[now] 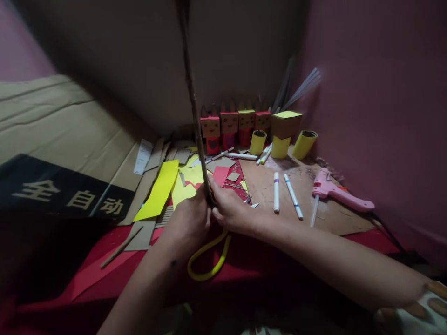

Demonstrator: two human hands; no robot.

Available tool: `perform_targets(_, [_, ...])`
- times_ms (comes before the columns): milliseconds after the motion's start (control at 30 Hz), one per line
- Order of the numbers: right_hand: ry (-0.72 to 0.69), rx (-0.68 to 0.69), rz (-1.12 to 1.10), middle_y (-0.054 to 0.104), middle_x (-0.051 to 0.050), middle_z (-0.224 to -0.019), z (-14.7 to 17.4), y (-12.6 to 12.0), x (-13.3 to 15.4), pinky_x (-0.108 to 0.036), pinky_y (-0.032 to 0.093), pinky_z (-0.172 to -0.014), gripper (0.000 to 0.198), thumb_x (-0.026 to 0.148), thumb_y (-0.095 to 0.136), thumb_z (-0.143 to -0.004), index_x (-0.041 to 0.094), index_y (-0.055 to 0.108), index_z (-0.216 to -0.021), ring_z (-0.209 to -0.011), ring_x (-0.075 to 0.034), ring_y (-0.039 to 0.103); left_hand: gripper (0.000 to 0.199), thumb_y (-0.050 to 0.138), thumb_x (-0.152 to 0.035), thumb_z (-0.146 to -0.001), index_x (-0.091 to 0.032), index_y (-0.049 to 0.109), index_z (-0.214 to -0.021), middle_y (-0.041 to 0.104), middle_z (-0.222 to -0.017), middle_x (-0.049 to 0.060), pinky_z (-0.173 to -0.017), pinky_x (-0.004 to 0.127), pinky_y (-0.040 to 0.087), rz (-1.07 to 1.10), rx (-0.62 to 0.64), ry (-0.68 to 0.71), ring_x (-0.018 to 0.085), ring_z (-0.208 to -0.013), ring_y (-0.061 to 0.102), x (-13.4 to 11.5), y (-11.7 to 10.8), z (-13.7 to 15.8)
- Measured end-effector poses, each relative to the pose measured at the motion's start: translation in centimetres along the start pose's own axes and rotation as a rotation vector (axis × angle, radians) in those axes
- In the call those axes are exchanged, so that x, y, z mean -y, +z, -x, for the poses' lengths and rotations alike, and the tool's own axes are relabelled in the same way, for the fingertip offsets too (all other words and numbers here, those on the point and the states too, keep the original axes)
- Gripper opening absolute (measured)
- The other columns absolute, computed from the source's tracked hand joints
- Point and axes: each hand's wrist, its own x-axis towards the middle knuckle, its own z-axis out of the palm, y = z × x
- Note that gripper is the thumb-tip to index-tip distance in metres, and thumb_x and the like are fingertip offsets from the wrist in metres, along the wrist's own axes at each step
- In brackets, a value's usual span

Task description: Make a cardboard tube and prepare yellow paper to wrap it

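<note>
Sticking up from btwn L hand & R hand: brown strip.

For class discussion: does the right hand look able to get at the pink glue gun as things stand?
Probably yes, if the right hand releases the upright brown piece; the pink glue gun lies to its right, with only low things like two markers between.

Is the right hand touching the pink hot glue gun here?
Apart. The head view shows the right hand at the brown cardboard, with the pink hot glue gun farther right and two white markers between them.
</note>
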Motion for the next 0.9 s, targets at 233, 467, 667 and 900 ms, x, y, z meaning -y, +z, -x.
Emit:
perform_targets(233, [-0.015,-0.019,-0.104,0.06,-0.014,-0.098,-0.1,-0.7,0.8,-0.041,0.05,-0.079,0.067,0.012,0.043,-0.076,0.009,0.021,-0.139,-0.086,-0.024,0.058,0.017,0.04,-0.017,-0.08,-0.017,0.056,-0.086,0.062,-0.07,0.007,-0.052,0.028,0.039,0.025,0.085,0.129,0.016,-0.054,0.054,0.2,-0.4,-0.5])
perform_targets(467, [0.031,-0.037,-0.185,0.054,-0.002,-0.078,0.0,-0.8,0.7,-0.031,0.047,-0.068,0.043,0.007,0.041,-0.072,0.015,0.048,-0.114,-0.07,-0.017,0.051,0.014,0.039,-0.017,-0.079,-0.018,0.049,-0.07,0.056,-0.061,0.003,-0.053,0.027,0.038,0.053,0.078,0.05,0.015,-0.052,0.05,0.3,-1.0,-0.6])
perform_targets(667, [0.085,-0.065,-0.434,0.055,0.0,-0.086,-0.5,-0.2,-0.3,-0.03,0.048,-0.069,0.051,0.007,0.048,-0.065,0.017,0.045,-0.114,-0.078,-0.016,0.053,0.017,0.041,-0.016,-0.081,-0.016,0.057,-0.086,0.064,-0.075,0.007,-0.059,0.028,0.042,0.067,0.157,0.067,0.017,-0.062,0.057,0.5,-0.8,-0.5])
perform_targets(900, [0.144,-0.064,-0.543,0.057,-0.003,-0.1,-0.6,-1.5,1.3,-0.035,0.052,-0.081,0.069,-0.001,0.046,-0.06,0.019,0.039,-0.126,-0.09,-0.018,0.056,0.02,0.042,-0.017,-0.082,-0.015,0.061,-0.083,0.065,-0.069,0.006,-0.057,0.029,0.043,0.087,0.076,0.004,0.019,-0.061,0.06,-0.1,-1.1,-0.1])
